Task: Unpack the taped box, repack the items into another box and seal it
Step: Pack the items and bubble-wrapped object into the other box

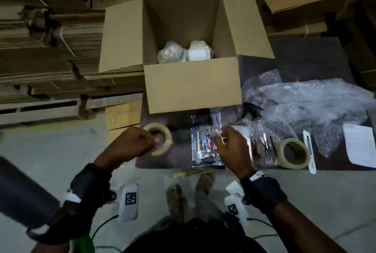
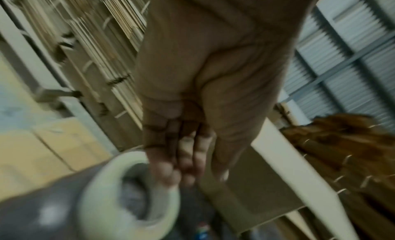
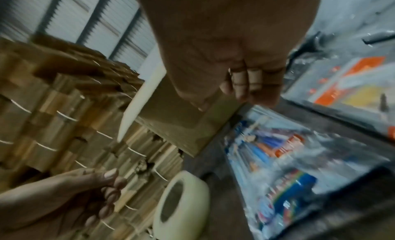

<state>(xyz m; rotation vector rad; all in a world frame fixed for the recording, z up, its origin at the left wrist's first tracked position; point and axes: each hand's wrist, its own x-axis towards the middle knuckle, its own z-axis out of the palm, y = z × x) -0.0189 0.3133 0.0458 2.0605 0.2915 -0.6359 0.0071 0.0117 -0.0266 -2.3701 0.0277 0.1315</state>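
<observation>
Overhead, an open cardboard box (image 1: pixel 191 88) stood on a dark counter (image 1: pixel 309 53), two wrapped bundles (image 1: pixel 171 52) at its bottom, flaps spread, probably to leave room for more. Just in front lay a clear packet of colourful stationery (image 1: pixel 205 143), apparently waiting to go in. The left hand (image 1: pixel 130 145), fingers curled and holding nothing, hovered over a tape roll (image 1: pixel 160 138); the right hand (image 1: pixel 232 147), loosely curled and also holding nothing, hung above the packet. Bubble wrap (image 1: pixel 309 100) and a second tape roll (image 1: pixel 295 153) sat to the right.

wrist views motion-blurred; left hand (image 1: pixel 132 144) hides near edge of tape roll (image 1: pixel 162 130); box (image 1: pixel 191 53) contents wrapped, unidentifiable.
</observation>
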